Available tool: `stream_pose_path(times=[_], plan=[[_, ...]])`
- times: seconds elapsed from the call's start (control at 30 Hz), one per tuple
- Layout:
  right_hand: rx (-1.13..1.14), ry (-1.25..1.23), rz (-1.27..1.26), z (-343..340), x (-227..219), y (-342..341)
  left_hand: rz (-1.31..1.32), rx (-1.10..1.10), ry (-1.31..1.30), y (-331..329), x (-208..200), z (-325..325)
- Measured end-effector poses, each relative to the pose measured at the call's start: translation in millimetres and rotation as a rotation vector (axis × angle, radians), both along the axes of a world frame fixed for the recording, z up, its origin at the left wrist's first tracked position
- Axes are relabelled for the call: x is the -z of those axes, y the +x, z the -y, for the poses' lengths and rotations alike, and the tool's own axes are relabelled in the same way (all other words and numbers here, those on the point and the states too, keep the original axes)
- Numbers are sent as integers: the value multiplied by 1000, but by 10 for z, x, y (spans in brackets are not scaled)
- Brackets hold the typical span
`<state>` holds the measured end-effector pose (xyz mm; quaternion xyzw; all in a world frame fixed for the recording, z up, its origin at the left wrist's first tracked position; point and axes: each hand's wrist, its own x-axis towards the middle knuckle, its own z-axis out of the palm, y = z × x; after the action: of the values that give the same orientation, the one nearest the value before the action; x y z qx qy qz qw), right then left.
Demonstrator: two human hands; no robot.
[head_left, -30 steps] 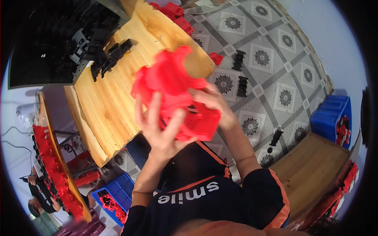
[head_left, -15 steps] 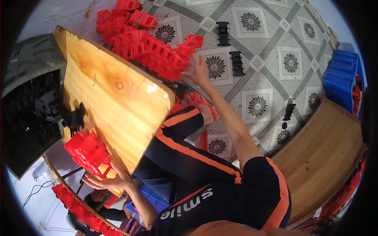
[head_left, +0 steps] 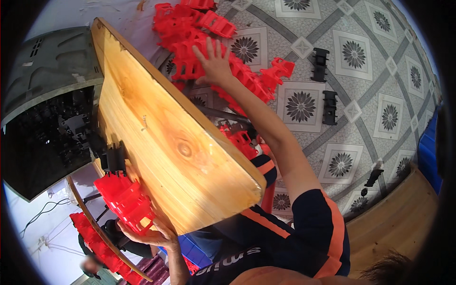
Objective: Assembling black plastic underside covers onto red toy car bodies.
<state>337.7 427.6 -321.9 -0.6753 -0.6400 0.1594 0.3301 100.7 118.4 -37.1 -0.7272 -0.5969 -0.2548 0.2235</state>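
Note:
A row of red plastic frame-like parts [head_left: 126, 199] sits at the table's left edge, nested together. My left hand [head_left: 154, 235] cups the near end of this row, fingers around its lower side. At the row's far end stand black plastic parts [head_left: 113, 159], close to the dark bin. My right hand [head_left: 213, 64] is stretched beyond the table, fingers spread, over a long heap of similar red frames [head_left: 249, 83] on the floor. It holds nothing; whether it touches the frames under it cannot be told.
The wooden table [head_left: 156, 128] lies in front of me. A grey-green bin [head_left: 52, 57] with black parts inside stands left. Black pieces [head_left: 319, 65] lie on the patterned floor. A wooden board [head_left: 384, 232] and blue crate [head_left: 430, 152] are right. Another person [head_left: 90, 266] appears lower left.
My right hand has moved farther out and left, over the heap. My left hand has closed in around the row's end. The whole view has shifted, with the table nearer the middle.

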Motion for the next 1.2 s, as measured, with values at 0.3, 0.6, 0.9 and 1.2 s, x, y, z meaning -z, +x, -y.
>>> stream_pose_path(times=[0.3, 0.6, 0.9, 1.2], plan=[[-62, 194, 231, -235, 636, -211, -180, -58, -53, 19, -90, 2], [326, 590, -38, 1132, -778, 842, -62, -108, -47, 46, -153, 36], [84, 887, -64, 2774, -2797, 1146, 206, 131, 280, -140, -87, 169], [-739, 572, 10, 3818, -3500, -244, 1196, 435, -209, 26, -396, 1377]])
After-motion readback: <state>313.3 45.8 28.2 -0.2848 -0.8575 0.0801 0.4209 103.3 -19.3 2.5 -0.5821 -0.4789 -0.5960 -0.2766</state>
